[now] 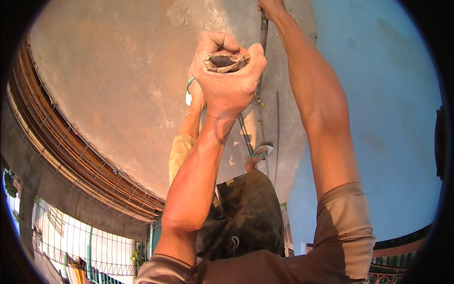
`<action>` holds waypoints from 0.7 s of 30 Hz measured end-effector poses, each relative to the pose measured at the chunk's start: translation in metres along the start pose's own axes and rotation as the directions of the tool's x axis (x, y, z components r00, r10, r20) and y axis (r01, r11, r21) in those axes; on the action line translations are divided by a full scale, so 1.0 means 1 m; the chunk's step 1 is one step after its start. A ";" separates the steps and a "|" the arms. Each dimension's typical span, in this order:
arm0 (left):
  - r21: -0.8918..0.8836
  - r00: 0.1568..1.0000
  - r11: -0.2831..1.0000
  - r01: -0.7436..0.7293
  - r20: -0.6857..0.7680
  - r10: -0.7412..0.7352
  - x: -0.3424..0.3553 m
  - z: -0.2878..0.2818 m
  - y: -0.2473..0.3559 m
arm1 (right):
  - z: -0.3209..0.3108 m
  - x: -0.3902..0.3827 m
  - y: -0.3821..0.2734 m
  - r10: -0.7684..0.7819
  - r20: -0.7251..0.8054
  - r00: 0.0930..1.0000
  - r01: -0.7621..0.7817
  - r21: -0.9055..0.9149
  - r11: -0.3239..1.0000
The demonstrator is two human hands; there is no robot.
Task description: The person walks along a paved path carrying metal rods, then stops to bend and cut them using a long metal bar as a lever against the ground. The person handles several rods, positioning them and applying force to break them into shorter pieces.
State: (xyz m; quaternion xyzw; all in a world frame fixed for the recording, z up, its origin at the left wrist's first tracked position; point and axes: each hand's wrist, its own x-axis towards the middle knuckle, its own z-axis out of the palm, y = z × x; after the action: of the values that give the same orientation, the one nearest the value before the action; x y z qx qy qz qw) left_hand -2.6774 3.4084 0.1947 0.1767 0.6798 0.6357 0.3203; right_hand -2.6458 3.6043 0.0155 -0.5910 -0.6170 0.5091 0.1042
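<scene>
My left hand (pixel 227 83) is closed around a rough, crusted hollow tube end (pixel 226 62), whose open mouth faces up at the middle of the view. At the top edge my right hand (pixel 270 7) grips a long dark rod (pixel 263 33). The rod runs down behind my left hand; whether it joins the tube is hidden. Beyond my wrists, several thin dark rods (pixel 277 123) lie along the concrete floor (pixel 118 71), near my feet in green-strapped sandals (pixel 259 154).
Long rusty bars and wire mesh (pixel 75 142) curve along the left side, with a wire fence (pixel 85 241) at lower left. A broad blue surface (pixel 378 118) fills the right side. Dark railings (pixel 392 265) show at lower right.
</scene>
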 end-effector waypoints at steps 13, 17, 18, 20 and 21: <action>0.084 0.980 0.985 -0.154 -0.116 0.163 0.001 0.003 -0.002 | -0.027 -0.050 -0.011 -0.004 0.009 1.000 0.002 0.212 0.977; 0.224 0.935 0.928 -0.297 -0.130 0.331 0.003 0.021 -0.001 | -0.021 -0.042 0.002 -0.092 -0.033 0.995 0.098 0.254 0.962; 0.242 0.926 0.923 -0.298 -0.160 0.341 0.004 0.026 -0.001 | -0.019 -0.041 0.004 -0.079 -0.019 0.997 0.081 0.289 0.954; 0.275 0.905 0.913 -0.302 -0.218 0.365 0.006 0.033 -0.001 | -0.017 -0.045 0.006 -0.058 0.009 0.998 0.051 0.357 0.933; 0.168 0.936 0.962 -0.216 -0.246 0.253 0.009 0.035 -0.002 | -0.020 -0.050 0.006 -0.261 -0.067 0.963 0.269 0.275 0.923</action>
State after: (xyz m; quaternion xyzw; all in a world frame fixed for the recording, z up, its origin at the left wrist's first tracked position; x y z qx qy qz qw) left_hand -2.6604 3.4400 0.1914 0.1920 0.7328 0.6387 0.1351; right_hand -2.6133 3.5716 0.0435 -0.4886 -0.6108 0.5643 0.2642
